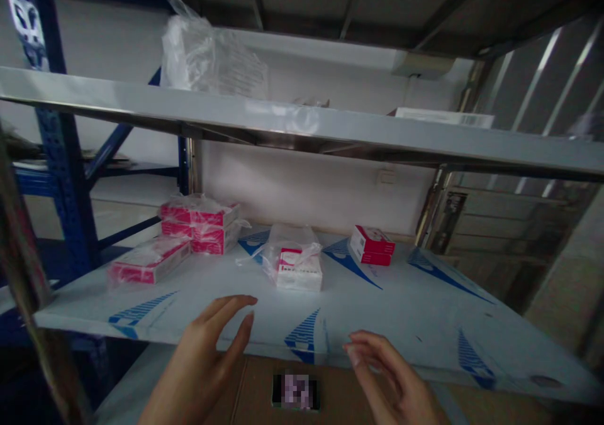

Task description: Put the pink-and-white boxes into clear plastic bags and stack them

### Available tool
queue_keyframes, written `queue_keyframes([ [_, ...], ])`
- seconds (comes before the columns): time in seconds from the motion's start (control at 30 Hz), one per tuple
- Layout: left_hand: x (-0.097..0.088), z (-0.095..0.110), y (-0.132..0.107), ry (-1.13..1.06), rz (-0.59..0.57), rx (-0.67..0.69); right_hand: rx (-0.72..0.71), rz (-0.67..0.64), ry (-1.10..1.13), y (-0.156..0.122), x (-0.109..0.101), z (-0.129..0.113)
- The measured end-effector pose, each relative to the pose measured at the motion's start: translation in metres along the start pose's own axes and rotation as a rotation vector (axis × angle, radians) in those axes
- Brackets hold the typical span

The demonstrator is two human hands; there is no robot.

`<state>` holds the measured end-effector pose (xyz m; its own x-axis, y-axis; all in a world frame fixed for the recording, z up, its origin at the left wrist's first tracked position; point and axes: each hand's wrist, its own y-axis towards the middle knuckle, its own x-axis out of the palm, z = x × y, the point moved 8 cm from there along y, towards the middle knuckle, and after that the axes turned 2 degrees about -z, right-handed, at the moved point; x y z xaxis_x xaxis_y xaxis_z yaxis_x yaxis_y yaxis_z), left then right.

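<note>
- Left hand: raised just over the front edge of the lower shelf, fingers spread apart and curved, holding nothing.
- Right hand: near the same edge, fingers loosely curled and close together, empty; a gap separates the two hands.
- Bagged carton: nearest item to both hands, a white-and-red box in a clear plastic bag, lying flat near the middle of the lower shelf, well back from the front edge.
- Orientation: its long axis appears to run side to side across the shelf; the loose bag end gathers on top and points toward the back left.
- Adjacent items: a stack of bagged red-and-white cartons at back left, a single bagged carton just in front of it, and an unbagged red-and-white carton at back right.
- Above: a bulky clear plastic bag sits on the upper shelf, with a blue steel upright at left.
- Possible faults: slick bag film on the glossy printed surface could let a carton slide; a careless reach past it could topple the stack; the low upper shelf could catch a raised hand.
</note>
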<state>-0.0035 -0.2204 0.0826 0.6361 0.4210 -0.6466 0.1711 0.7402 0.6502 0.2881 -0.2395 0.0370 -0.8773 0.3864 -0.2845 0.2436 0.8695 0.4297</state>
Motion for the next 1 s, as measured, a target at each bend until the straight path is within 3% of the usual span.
queue_keyframes([
  [0.13,0.021,-0.016,0.030,-0.079,-0.020,-0.035,-0.066,-0.007,0.041,0.026,0.030,-0.002],
  [0.27,0.051,-0.033,0.060,-0.137,-0.034,-0.040,-0.096,-0.097,0.023,0.056,0.059,0.002],
  [0.53,0.109,-0.059,0.108,-0.162,0.001,-0.045,-0.085,-0.064,0.016,0.106,0.103,0.009],
  [0.7,0.130,-0.060,0.104,-0.101,-0.002,0.038,-0.283,-0.128,0.036,0.118,0.133,-0.009],
  [0.83,0.141,-0.062,0.091,-0.047,-0.083,0.106,-0.317,-0.223,-0.065,0.121,0.150,-0.012],
  [1.0,0.145,-0.065,0.086,0.018,-0.072,0.092,-0.313,-0.204,-0.307,0.125,0.144,-0.001],
])
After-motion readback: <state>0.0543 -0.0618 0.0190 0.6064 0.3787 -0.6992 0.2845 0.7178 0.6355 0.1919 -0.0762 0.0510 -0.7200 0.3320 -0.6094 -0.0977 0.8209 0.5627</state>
